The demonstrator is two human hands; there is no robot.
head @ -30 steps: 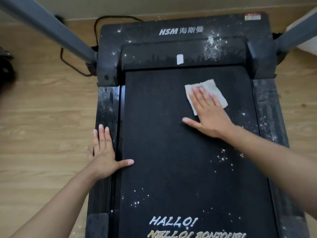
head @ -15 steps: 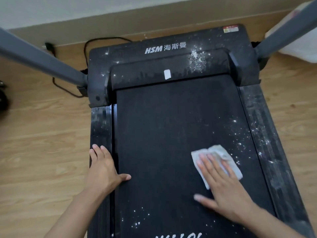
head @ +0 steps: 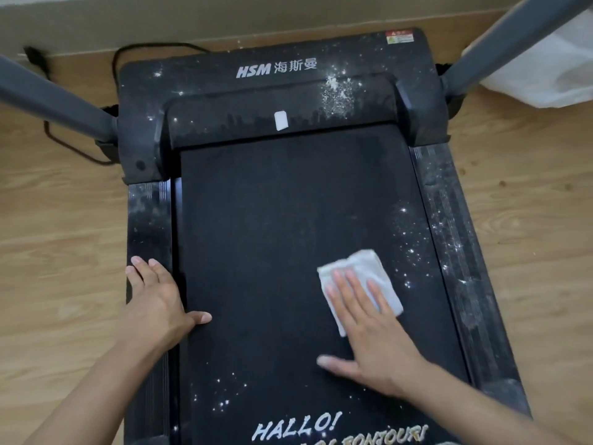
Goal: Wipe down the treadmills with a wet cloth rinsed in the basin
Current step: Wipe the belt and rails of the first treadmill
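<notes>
Fingers (head: 351,290) lie flat, the right hand (head: 375,342) rubbing the cloth (head: 365,264) on the belt (head: 272,236); the dust (head: 412,252) beside its fingertips should be wiped next.

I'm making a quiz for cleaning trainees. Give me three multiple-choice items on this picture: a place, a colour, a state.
1. Where does the left hand rest? A) left side rail B) a basin C) a chair
2. What colour is the cloth? A) red B) white C) green
3. How does the right hand meet the cloth? A) flat, fingers straight B) clenched fist C) lifted clear
Answers: 1 A, its palm lies on the rail; 2 B, pale against the black belt; 3 A, straight fingers press it down.
</notes>
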